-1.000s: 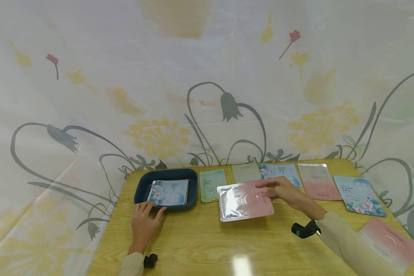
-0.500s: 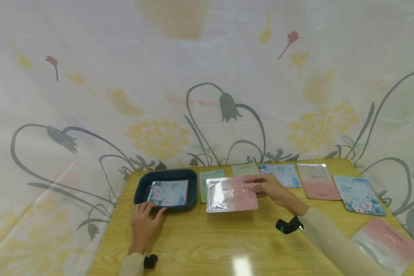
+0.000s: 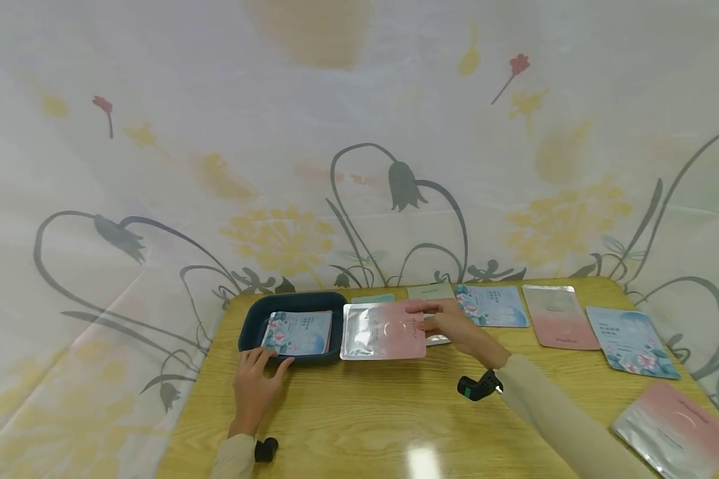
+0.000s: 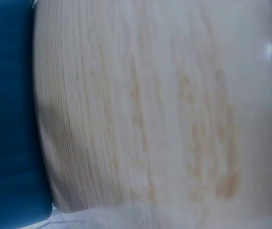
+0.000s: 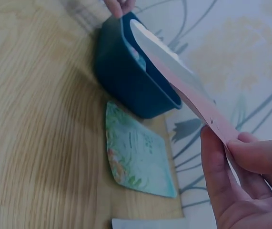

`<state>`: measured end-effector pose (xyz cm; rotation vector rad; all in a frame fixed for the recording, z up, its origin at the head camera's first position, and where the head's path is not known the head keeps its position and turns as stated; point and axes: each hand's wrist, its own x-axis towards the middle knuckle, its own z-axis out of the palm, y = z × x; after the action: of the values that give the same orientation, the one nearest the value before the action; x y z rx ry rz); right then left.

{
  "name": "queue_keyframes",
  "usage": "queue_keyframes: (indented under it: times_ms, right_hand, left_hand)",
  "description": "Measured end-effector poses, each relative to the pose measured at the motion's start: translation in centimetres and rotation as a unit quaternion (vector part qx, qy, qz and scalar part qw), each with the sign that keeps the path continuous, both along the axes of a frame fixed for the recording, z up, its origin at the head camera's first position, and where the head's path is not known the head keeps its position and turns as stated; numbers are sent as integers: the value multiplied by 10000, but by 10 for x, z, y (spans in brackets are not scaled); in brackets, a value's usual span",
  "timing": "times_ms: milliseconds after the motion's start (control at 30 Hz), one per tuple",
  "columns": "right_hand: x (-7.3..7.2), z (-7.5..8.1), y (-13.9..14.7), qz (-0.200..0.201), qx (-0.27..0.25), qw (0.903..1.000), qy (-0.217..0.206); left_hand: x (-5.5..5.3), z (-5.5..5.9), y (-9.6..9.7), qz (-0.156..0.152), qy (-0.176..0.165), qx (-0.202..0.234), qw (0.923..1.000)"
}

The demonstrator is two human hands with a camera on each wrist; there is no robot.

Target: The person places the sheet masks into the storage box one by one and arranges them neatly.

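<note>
My right hand pinches the right end of a pink-and-silver sheet mask packet and holds it above the table, close to the bin's right side. In the right wrist view the thumb and fingers grip that packet along its edge, and its far end overlaps the bin. My left hand holds the near left rim of a dark blue bin. Inside the bin lies a blue floral packet on top of at least one other. The left wrist view shows only the bin's wall and the table.
A green packet lies beside the bin, mostly covered in the head view. Along the back are a pale packet, a blue floral packet and a pink one. Farther right lie another blue packet and a pink-silver one.
My right hand has carried the pink-and-silver packet leftward, from in front of the pale packet to the bin's right edge. The left hand stays on the bin's rim.
</note>
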<state>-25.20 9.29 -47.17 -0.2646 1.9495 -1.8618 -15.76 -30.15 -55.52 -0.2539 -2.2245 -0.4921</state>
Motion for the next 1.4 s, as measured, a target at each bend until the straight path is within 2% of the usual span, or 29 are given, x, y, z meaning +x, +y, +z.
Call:
queue_keyframes:
  times_ms: [267, 367, 600, 767, 1067, 1133, 1400]
  right_hand:
    - [-4, 1, -24, -21, -33, 10000, -85]
    - [-7, -1, -33, -116, -69, 9997, -196]
    - [-7, 1, -53, -304, 120, 9993, -167]
    - [-10, 1, -64, -388, -65, 9990, -196]
    - [-11, -3, -81, -30, -442, 9990, 6]
    - [-14, -9, -87, -61, -423, 9991, -11]
    - [-19, -12, -110, -87, -355, 9991, -212]
  left_hand:
    - [1, 0, 0, 62, 2, 51, 10000]
    - [1, 1, 0, 72, -25, 32, 10000]
    - [1, 1, 1, 93, -30, 14, 10000]
    - [-1, 2, 2, 92, 19, 30, 10000]
    - [0, 0, 1, 135, -195, 63, 9997]
    - [-1, -2, 0, 133, -134, 64, 9998]
    - [-2, -4, 0, 112, 38, 51, 9999]
